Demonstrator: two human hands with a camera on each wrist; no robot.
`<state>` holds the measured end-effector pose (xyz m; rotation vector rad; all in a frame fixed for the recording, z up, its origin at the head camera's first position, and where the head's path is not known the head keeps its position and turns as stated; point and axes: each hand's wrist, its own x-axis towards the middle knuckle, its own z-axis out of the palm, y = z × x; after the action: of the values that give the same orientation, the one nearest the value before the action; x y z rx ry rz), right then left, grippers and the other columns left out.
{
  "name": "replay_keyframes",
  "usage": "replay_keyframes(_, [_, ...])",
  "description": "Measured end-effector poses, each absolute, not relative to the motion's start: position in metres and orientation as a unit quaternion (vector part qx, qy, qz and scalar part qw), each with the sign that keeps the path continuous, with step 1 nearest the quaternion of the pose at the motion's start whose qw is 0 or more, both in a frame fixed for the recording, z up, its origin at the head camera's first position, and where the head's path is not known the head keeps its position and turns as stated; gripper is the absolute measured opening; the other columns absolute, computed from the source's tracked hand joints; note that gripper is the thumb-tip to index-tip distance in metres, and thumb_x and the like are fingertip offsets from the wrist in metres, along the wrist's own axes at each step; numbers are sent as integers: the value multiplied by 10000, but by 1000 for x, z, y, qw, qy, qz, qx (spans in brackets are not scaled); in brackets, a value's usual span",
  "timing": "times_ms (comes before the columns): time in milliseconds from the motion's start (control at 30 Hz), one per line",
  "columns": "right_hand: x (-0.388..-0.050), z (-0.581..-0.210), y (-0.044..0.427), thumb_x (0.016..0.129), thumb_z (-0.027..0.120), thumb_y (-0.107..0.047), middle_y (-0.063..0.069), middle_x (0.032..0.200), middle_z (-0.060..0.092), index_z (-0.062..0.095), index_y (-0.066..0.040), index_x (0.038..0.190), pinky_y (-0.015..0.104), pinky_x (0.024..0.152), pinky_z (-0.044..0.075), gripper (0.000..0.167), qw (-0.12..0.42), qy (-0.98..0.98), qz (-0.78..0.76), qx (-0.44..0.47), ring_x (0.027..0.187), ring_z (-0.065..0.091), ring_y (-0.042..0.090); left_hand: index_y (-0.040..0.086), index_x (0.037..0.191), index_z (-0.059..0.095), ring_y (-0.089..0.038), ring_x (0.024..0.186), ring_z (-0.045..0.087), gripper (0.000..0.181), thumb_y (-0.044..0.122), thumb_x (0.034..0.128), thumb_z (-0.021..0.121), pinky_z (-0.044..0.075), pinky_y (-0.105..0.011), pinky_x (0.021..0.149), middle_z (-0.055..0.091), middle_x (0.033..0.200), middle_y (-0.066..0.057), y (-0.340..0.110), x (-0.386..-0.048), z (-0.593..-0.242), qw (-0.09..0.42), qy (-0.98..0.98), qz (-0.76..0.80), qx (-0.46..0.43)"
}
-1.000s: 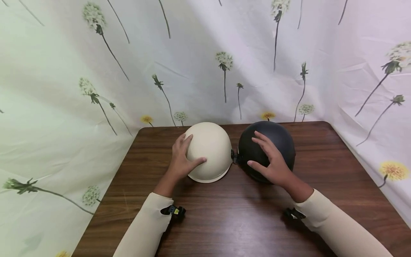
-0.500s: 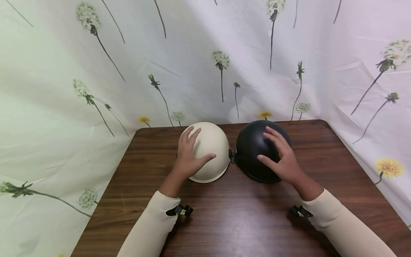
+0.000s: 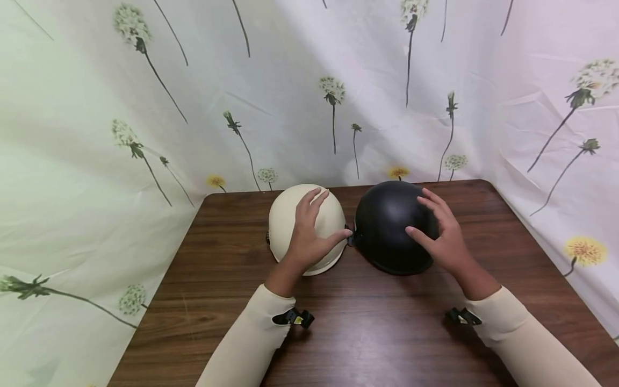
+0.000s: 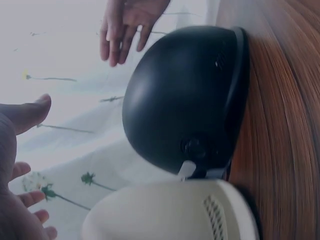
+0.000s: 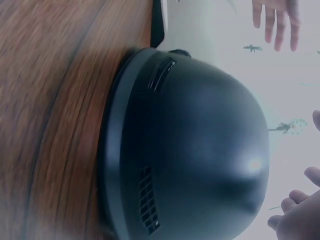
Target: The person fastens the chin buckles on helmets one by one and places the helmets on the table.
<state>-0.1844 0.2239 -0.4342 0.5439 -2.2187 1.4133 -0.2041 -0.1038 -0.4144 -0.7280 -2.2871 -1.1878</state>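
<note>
Running from the left edge across the upper frame, a pale cloth (image 3: 280, 80) printed with dandelions hangs behind the dark wood-grain bench (image 3: 208, 290). At lower centre-left comes my left sleeve (image 3: 246, 338), with a black device (image 3: 296, 318) at its cuff; both sit further right than half a second ago. Above, left of centre, the cream helmet (image 3: 282, 215) rests dome up on the bench, in its same place, and the dark knob (image 3: 267, 237) on its left side shows more plainly now. My left hand (image 3: 309, 236) has shifted right since then, in front of that helmet; it is wide, thumb spread well away from the fingers, its tip now by the dark fitting (image 3: 351, 241) between the two helmets.

Just beside, right of centre, the black helmet (image 3: 387, 226) also rests dome up, unmoved. I cannot tell whether the two touch. Both are turned opening down, so their insides are hidden from me. My right hand (image 3: 447, 242), at its right side, has moved rightward too, baring more of the dome; it is wide as well, thumb and fingers curved apart. The wrist views show gaps between my hands and the domes. My right sleeve (image 3: 527, 333) fills the lower right.
</note>
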Motion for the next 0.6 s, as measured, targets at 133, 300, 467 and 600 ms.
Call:
replay_keyframes(133, [-186,-436,231,901,803,9,89,1697,309,507,-25,1531,522,1241,238,697,211,-808,520,181,1570,263,322,169,1615,425,-281,1559,263,929,320,835,907,322,-608,1188,336,1660,-107,-89,-204,-418,219,-821,-453,-269])
replay_keyframes(300, [-187,-441,242,924,793,-28,131,1695,298,495,-10,1536,673,1201,232,681,213,-817,511,162,1563,262,377,180,1629,395,-235,1572,258,931,338,860,894,319,-584,1207,299,1682,-62,-69,-203,-423,182,-819,-472,-271])
replay_keyframes(467, [-186,-448,251,933,793,-81,162,1687,308,492,-2,1535,734,1161,234,677,215,-829,500,129,1533,293,434,146,1631,381,-256,1535,336,932,361,874,879,360,-566,1190,269,1692,-98,-55,-202,-430,137,-827,-473,-273])
replay_keyframes(600, [-188,-454,255,954,780,-132,130,1698,297,470,-33,1560,718,1171,222,688,203,-831,505,109,1541,281,419,186,1638,374,-259,1474,410,931,359,874,877,421,-538,1141,227,1713,-57,-46,-203,-435,102,-829,-488,-255])
